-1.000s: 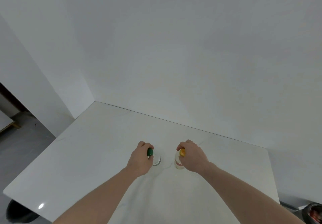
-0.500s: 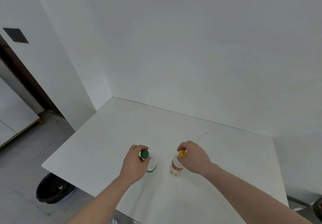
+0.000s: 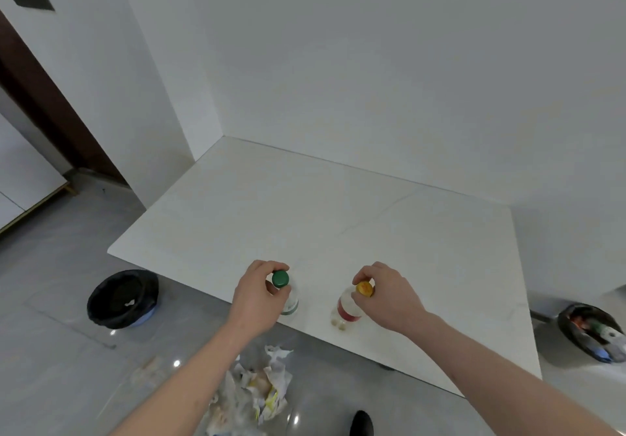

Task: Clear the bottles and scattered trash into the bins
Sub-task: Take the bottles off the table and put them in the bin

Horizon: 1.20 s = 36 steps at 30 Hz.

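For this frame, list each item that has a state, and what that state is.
Green-capped clear plastic bottle: capped, gripped at the neck by the left hand.
Yellow-capped clear plastic bottle with red label: capped, gripped by the right hand.
Black-lined bin on the left: open, nearly empty.
Black-lined bin on the right: open, holding trash.
Crumpled paper trash: loose on the floor.

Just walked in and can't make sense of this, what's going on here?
A person is clearing up. The left hand grips the green-capped bottle and the right hand grips the yellow-capped bottle, both at the white table's near edge. Crumpled paper trash lies on the floor; a black bin stands left, another bin right.
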Motion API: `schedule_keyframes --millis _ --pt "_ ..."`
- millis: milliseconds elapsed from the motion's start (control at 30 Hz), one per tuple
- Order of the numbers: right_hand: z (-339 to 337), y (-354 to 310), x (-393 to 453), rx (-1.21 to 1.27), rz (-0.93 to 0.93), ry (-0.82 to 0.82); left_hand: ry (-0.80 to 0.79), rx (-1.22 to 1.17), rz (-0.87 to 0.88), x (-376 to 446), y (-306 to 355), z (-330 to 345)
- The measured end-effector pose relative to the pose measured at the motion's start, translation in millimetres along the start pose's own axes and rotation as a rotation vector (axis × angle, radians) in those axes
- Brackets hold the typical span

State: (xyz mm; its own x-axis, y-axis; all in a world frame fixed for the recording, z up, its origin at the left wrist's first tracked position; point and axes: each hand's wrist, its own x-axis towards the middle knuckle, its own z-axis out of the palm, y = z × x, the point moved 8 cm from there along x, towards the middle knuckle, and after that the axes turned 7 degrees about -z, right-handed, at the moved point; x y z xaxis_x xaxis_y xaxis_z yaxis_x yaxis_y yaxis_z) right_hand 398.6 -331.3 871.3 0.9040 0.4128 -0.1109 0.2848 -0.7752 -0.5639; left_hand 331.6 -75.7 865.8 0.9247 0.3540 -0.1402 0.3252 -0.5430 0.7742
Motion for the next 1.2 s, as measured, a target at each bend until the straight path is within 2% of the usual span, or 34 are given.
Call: schedule_keyframes --millis 267,500,767,967,1200 --pt "10 16 -74 0.012 0.057 -0.015 -0.056 -0.035 0.013 -63 -11 18" --pt "17 53 -143 0.045 0.088 -0.042 -0.116 -0.042 -0.012 -123 -14 59" --pt "-24 131 -236 0.031 0.087 -0.030 -0.161 0.012 0.031 -198 39 144" --pt "-76 217 -308 -0.033 0.081 -0.043 -0.118 -0.026 0.004 -265 93 209" --pt "-120 289 -349 -0.046 0.069 -0.068 -0.107 -0.020 -0.033 -313 138 267"
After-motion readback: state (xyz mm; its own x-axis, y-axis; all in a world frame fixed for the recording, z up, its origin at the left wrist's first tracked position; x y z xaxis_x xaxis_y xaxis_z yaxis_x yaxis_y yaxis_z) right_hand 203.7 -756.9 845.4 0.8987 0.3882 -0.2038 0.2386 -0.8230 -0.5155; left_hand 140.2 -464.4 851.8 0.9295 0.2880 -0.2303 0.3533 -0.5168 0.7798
